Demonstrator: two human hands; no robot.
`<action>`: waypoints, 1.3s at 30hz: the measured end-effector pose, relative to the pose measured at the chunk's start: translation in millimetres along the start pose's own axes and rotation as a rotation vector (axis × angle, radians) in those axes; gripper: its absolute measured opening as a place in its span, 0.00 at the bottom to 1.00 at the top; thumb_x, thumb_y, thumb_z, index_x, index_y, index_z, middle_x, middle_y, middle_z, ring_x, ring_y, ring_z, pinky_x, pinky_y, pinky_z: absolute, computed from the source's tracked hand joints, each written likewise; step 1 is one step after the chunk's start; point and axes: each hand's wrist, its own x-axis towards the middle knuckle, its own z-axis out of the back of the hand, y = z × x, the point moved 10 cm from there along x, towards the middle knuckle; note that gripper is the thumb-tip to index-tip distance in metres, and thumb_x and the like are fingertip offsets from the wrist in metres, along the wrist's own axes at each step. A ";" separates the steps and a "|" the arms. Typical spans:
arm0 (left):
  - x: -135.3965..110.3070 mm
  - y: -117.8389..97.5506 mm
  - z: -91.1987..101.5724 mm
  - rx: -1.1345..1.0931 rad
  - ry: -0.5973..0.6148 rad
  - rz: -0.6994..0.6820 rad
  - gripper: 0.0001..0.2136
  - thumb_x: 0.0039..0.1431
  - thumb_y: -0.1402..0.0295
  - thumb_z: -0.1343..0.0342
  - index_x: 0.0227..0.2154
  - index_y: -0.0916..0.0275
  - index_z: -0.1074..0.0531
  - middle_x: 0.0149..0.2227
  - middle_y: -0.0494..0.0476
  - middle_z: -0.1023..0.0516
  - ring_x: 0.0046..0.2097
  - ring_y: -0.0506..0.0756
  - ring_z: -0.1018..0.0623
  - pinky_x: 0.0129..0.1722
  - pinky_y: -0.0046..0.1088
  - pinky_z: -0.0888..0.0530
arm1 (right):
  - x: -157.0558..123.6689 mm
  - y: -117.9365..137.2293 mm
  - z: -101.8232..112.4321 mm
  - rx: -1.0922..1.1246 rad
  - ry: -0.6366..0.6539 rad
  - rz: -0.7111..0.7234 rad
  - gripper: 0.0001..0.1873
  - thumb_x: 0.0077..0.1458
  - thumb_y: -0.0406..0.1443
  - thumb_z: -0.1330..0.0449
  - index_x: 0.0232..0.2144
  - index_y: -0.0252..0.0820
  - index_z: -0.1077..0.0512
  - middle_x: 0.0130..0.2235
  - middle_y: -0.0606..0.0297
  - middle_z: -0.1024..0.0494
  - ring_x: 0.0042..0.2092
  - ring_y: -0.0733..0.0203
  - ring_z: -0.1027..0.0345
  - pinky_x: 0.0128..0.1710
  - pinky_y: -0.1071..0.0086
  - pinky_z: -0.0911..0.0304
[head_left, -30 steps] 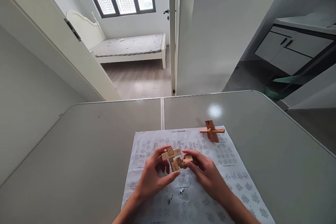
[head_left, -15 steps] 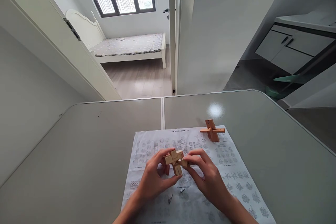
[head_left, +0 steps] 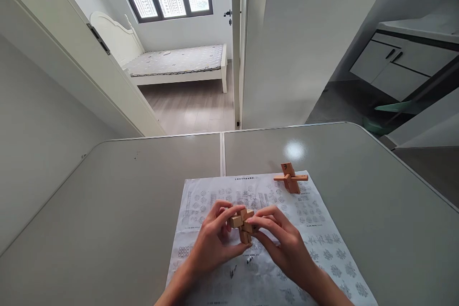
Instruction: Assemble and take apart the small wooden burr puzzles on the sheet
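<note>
Both my hands hold a small light wooden interlocking puzzle (head_left: 242, 223) just above a printed instruction sheet (head_left: 315, 229). My left hand (head_left: 211, 244) pinches its left side with thumb below and fingers on top. My right hand (head_left: 283, 244) grips its right side with curled fingers. The puzzle's bars cross each other in a compact cluster. A second, darker wooden cross-shaped puzzle (head_left: 290, 178) rests on the far right corner of the sheet, apart from both hands.
The sheet lies on a grey folding table (head_left: 107, 201) with a centre seam (head_left: 221, 155). Beyond the table are an open doorway to a bedroom with a bed (head_left: 175, 64), a white wall, and grey cabinets (head_left: 401, 64) at right.
The puzzle pieces have been pushed together into a tighter cluster, and both hands have drawn slightly nearer to me. The darker puzzle has not moved.
</note>
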 end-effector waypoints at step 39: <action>-1.4 -1.9 -7.7 -0.309 0.177 -0.018 0.33 0.42 0.61 0.21 0.55 0.53 0.20 0.45 0.60 0.24 0.38 0.55 0.25 0.38 0.31 0.22 | -12.8 -23.9 -46.2 0.635 0.452 -0.566 0.27 0.73 0.56 0.54 0.38 0.41 0.32 0.27 0.71 0.32 0.27 0.66 0.41 0.33 0.69 0.41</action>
